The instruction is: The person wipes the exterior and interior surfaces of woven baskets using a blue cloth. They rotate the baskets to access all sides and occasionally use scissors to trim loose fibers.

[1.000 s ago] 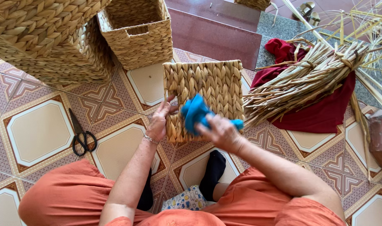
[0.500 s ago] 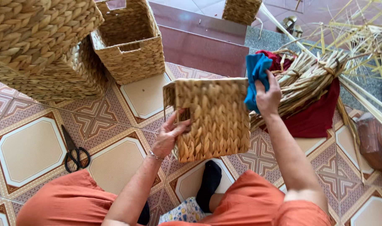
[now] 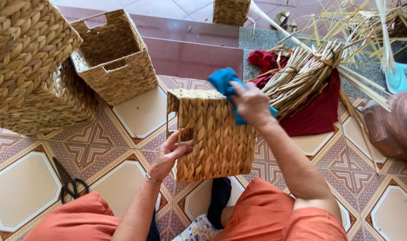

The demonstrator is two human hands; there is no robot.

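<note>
A square woven straw basket [image 3: 217, 134] is tipped on its side in front of me, its open mouth facing away. My left hand [image 3: 170, 151] grips its left wall, fingers hooked into the handle slot. My right hand [image 3: 252, 105] presses a blue cloth [image 3: 223, 82] against the basket's upper right rim. My legs in orange trousers lie below the basket.
Another open woven basket [image 3: 116, 58] stands at the back left, with larger woven baskets [image 3: 29, 67] stacked at the far left. Black scissors [image 3: 69, 183] lie on the patterned tile floor. A bundle of straw stalks [image 3: 306, 76] rests on a red cloth [image 3: 319, 111] to the right.
The basket has been tilted up from lying flat onto its side. My right hand with the blue cloth moved from the basket's front face to its upper rim.
</note>
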